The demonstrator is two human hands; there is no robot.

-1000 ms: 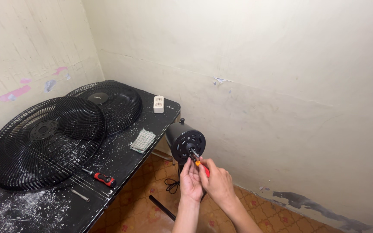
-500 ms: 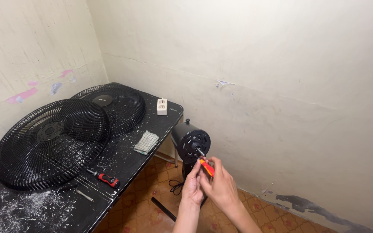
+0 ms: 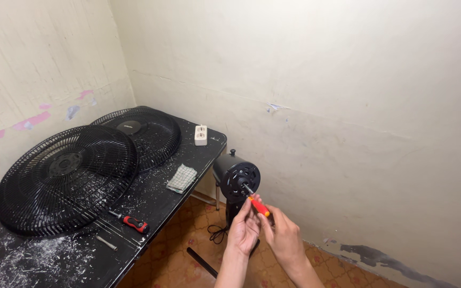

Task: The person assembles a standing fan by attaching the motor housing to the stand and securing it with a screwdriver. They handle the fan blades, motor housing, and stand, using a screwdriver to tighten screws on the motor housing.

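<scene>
Right hand grips a red-orange screwdriver, tip at the fan motor housing beside the bench. Left hand pinches the shaft near the tip, apparently steadying it. Both fan grilles lie on the bench.

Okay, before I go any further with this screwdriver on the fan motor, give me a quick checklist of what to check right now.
1. Screwdriver gripped in right hand: ok.
2. Left hand steadying its tip: ok.
3. Tip seated at the shaft on the motor: cannot tell, too small.
4. Power cord unplugged: cannot tell; it trails on the floor.
5. Spare screwdriver on the table: ok.
6. Fan grilles out of the way: ok.
</scene>
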